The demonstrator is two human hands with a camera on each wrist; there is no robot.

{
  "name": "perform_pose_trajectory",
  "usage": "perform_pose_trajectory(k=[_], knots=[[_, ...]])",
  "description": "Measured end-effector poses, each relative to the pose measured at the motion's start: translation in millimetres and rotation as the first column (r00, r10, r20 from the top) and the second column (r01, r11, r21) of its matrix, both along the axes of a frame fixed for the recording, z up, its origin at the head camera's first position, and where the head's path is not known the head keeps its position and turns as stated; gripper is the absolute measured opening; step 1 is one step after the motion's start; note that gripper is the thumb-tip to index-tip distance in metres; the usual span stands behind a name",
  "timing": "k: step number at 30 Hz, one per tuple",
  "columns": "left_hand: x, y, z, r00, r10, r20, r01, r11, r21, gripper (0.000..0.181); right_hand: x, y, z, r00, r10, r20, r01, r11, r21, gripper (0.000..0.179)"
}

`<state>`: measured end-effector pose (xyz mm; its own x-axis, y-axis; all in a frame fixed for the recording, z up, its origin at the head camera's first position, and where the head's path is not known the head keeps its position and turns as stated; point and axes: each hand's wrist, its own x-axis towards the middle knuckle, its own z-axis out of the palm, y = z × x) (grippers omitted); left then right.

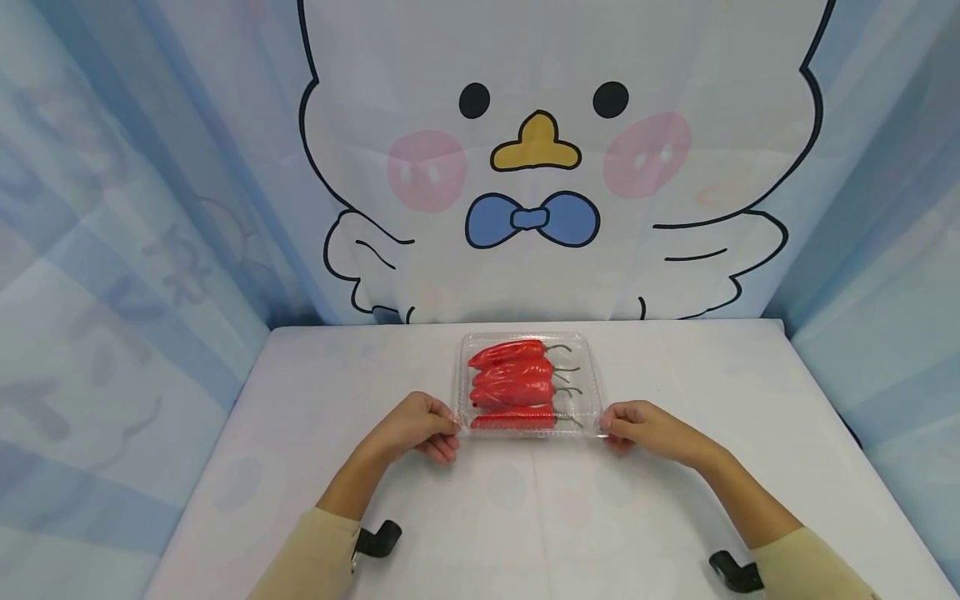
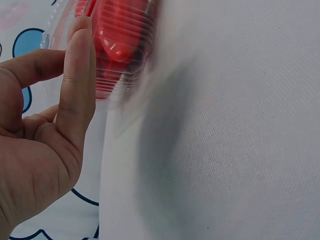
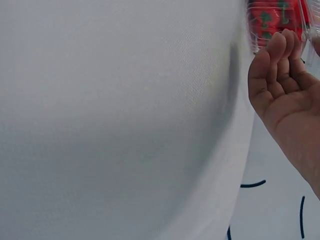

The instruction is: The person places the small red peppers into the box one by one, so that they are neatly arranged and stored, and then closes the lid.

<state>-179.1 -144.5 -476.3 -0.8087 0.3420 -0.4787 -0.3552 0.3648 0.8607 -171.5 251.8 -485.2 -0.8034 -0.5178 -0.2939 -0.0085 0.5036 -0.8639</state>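
Observation:
A clear plastic box (image 1: 588,379) with ribbed sides lies on the table and holds several red peppers (image 1: 513,393). Their thin stems all point right. My left hand (image 1: 422,428) pinches the box's near left corner between thumb and fingers. At the near right corner, my right hand (image 1: 647,427) grips the rim the same way, its other fingers curled below. The left wrist view shows the ribbed wall of the box (image 2: 111,82) right by the fingertips. In the right wrist view, part of the box (image 3: 254,30) shows beyond the curled fingers.
A white cloth covers the table (image 1: 480,525). Behind its far edge hangs a curtain (image 1: 540,283) printed with a cartoon bird, and blue curtains (image 1: 112,275) close off both sides. Black camera mounts (image 1: 379,539) stick out from both sleeves (image 1: 311,557).

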Motion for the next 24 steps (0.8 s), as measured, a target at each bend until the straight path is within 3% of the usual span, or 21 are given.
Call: perform_pose_trajectory(k=[10, 24], knots=[[-0.2, -0.3, 0.1, 1.0, -0.004, -0.006, 0.004, 1.0, 0.003, 0.019, -2.6, -1.7, -1.0, 0.999, -0.006, 0.043, 0.007, 1.0, -0.006, 0.026], [-0.8, -0.5, -2.2, 1.0, 0.006, -0.003, -0.006, 1.0, -0.004, 0.019, -1.4, -1.9, -2.0, 0.999, 0.008, 0.034, -0.008, 1.0, -0.016, 0.029]])
